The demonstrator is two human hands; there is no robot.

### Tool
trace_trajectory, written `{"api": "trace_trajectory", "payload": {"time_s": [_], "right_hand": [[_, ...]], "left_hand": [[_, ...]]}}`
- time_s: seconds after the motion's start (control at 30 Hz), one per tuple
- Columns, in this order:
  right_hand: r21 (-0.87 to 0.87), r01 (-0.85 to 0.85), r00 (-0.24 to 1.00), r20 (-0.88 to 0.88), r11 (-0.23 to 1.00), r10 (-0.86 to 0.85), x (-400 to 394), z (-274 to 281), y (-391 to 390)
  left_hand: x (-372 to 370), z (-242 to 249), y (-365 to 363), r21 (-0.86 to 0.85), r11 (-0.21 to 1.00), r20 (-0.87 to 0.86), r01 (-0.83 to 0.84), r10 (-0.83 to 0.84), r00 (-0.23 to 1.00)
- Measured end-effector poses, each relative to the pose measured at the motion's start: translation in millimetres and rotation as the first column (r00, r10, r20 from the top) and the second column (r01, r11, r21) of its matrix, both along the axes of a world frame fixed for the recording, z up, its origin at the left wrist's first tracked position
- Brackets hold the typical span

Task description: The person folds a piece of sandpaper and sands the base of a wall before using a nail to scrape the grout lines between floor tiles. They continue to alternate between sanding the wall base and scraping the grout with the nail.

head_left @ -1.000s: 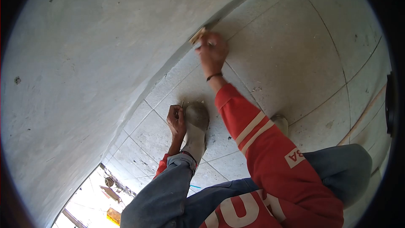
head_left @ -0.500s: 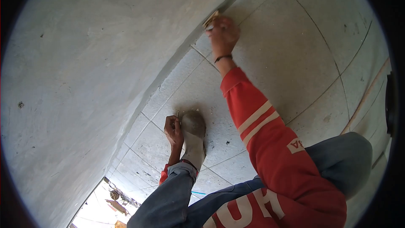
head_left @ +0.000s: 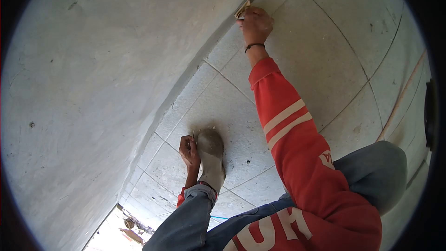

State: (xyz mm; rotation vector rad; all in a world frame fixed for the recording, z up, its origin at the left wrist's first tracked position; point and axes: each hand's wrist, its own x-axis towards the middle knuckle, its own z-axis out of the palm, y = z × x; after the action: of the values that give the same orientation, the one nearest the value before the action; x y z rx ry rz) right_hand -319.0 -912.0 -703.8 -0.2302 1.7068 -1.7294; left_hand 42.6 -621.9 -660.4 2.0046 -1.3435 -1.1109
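My right hand (head_left: 257, 24), with a dark band at the wrist, is closed on a small tan pad (head_left: 242, 9). The pad touches the grey strip (head_left: 200, 60) where the wall meets the tiled floor. Lower down, my left hand (head_left: 189, 152) is beside the toe of my boot (head_left: 210, 144), fingers pinched round a thin, short stick-like piece (head_left: 193, 134) that points up. What exactly this piece is cannot be made out.
A plastered wall (head_left: 102, 65) rises on the left. Large pale tiles (head_left: 316, 56) cover the floor, with small dark specks near my boot. A reddish hose or cable (head_left: 402, 97) runs along the right. Debris (head_left: 132, 227) lies beyond the wall's lower end.
My right hand has moved slightly up and right along the wall's base with the pad. The view has shifted a little; my left hand stays beside the boot.
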Motion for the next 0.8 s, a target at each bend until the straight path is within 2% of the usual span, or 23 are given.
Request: {"api": "trace_trajectory", "payload": {"time_s": [0.07, 0.1, 0.13, 0.17, 0.2, 0.23, 0.3, 0.37, 0.43, 0.47, 0.5, 0.57, 0.63, 0.73, 0.77, 0.8], "right_hand": [[0.07, -0.042, 0.995, -0.091, 0.997, 0.048, -0.2, -8.5, -5.5], [-0.107, 0.143, 0.989, -0.014, 0.984, -0.145, 31.6, -7.6, 2.0], [-0.053, 0.061, 0.998, -0.017, 0.997, -0.061, 57.9, -6.5, 20.8], [0.023, -0.016, 0.968, -0.25, 1.0, 0.021, 91.1, -27.8, 36.5], [0.1, -0.203, 0.966, -0.143, 0.974, 0.216, 116.4, -22.2, 61.2], [0.148, -0.297, 0.952, -0.032, 0.943, 0.305, 138.4, -16.7, 74.1], [0.174, -0.37, 0.926, -0.003, 0.913, 0.376, 128.6, 3.0, 80.1], [0.023, -0.133, 0.983, -0.128, 0.991, 0.135, 100.7, -17.5, 55.9], [0.004, -0.051, 0.998, 0.031, 0.999, 0.051, 57.1, 12.1, 37.2], [0.077, -0.043, 0.999, 0.01, 0.996, 0.043, 51.2, 14.0, 30.1], [0.067, -0.058, 0.998, 0.002, 0.996, 0.058, 65.0, 19.4, 32.7], [0.097, -0.08, 0.995, -0.047, 0.992, 0.084, 120.8, 16.3, 56.5], [0.16, -0.356, 0.921, -0.106, 0.921, 0.375, 171.5, -2.1, 91.6], [0.107, -0.315, 0.945, -0.051, 0.943, 0.322, 179.4, -3.2, 96.7], [0.139, -0.257, 0.964, -0.038, 0.956, 0.265, 156.1, -10.6, 83.2], [0.117, -0.118, 0.988, -0.089, 0.986, 0.129, 129.4, -14.3, 67.9]], "left_hand": [[-0.6, 0.7, 0.0, -0.014, 1.0, 0.007, 0.003, -0.003, 1.0], [-2.4, -1.0, -2.2, -0.027, 0.999, 0.023, 0.019, -0.019, 1.0], [-4.3, -4.5, -5.2, -0.038, 0.999, 0.025, 0.019, -0.018, 1.0], [-4.4, -5.2, -6.2, -0.022, 0.999, 0.06, 0.042, -0.041, 0.997], [-1.2, -3.1, -3.6, 0.003, 0.998, 0.1, 0.065, -0.065, 0.993], [-1.4, 0.3, -2.7, 0.01, 0.998, 0.114, 0.068, -0.069, 0.991], [-7.2, 2.9, -6.1, -0.015, 0.997, 0.094, 0.071, -0.07, 0.993], [-2.3, 0.7, -1.7, -0.018, 0.998, 0.072, 0.052, -0.05, 0.996], [-0.8, 0.0, 0.5, -0.03, 0.999, 0.028, 0.025, -0.024, 0.999], [0.7, -1.0, 3.3, -0.038, 0.999, 0.023, 0.004, -0.003, 1.0], [1.7, -2.1, 4.0, -0.023, 1.0, 0.019, -0.005, 0.005, 1.0], [-0.1, -2.3, -0.2, -0.034, 0.999, 0.005, -0.02, 0.02, 1.0], [-0.9, 2.2, -0.7, 0.045, 0.999, 0.071, 0.01, -0.013, 0.997], [-3.2, 5.1, -0.5, 0.045, 0.999, 0.07, 0.015, -0.018, 0.997], [-1.5, 6.1, -0.8, 0.039, 0.999, 0.068, 0.012, -0.015, 0.998], [0.8, 8.2, 0.1, 0.039, 0.999, 0.069, 0.007, -0.009, 0.998]]}}
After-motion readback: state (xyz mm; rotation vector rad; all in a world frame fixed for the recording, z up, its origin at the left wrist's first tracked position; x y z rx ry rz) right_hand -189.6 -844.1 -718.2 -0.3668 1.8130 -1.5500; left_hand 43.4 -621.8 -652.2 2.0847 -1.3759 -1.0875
